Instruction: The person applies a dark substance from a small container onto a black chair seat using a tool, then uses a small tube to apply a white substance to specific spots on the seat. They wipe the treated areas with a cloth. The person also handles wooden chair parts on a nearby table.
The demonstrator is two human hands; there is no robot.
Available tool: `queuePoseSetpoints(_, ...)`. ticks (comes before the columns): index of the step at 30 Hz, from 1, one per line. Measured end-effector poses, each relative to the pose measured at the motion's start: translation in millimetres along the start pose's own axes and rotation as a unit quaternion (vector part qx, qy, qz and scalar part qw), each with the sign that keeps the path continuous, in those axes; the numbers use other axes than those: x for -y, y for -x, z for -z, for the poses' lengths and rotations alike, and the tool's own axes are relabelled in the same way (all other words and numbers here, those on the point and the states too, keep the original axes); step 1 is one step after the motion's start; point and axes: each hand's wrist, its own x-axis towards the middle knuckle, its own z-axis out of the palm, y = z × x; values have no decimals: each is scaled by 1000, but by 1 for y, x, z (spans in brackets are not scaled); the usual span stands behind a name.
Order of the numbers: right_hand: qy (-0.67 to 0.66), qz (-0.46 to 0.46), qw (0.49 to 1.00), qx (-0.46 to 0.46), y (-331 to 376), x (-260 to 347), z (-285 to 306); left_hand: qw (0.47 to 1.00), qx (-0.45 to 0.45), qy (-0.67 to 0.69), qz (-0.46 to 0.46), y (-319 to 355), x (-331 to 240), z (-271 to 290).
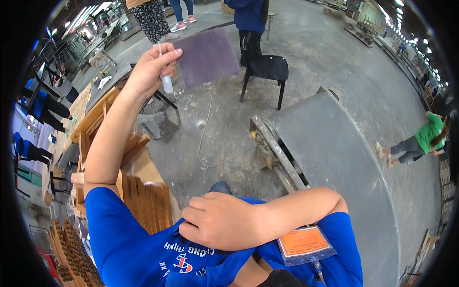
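Raised out in front, my left hand (160,64) is closed, pinching the edge of a square purple-grey sheet, which looks like sandpaper (210,58), between thumb and finger. A small white plastic squeeze bottle (167,85) with a thin nozzle is also held in this hand, pointing down below the fingers. My right hand (215,220) lies across the chest against my blue shirt (267,215). Its fingers are curled, and the palm side is hidden, so whatever they may hold cannot be seen.
A grey flat-topped table (334,153) stands close on the right. Stacked wooden parts (146,201) are at my left. A black chair (267,68) stands ahead, with a person in blue (248,19) behind it. A hose (205,129) runs over the floor. Someone in green (425,134) is far right.
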Motion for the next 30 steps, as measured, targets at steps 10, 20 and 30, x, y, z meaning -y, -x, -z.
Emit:
queuePoseSetpoints(10,-239,-181,942,-149,-12,-279,11,999,-12,-23,-27,-184,132,118)
queuePoseSetpoints(20,-311,-445,713,-445,23,-492,-19,965,198,92,145,-311,269,84)
queuePoseSetpoints(30,74,-584,743,-317,74,-616,22,976,156,146,52,-454,307,19)
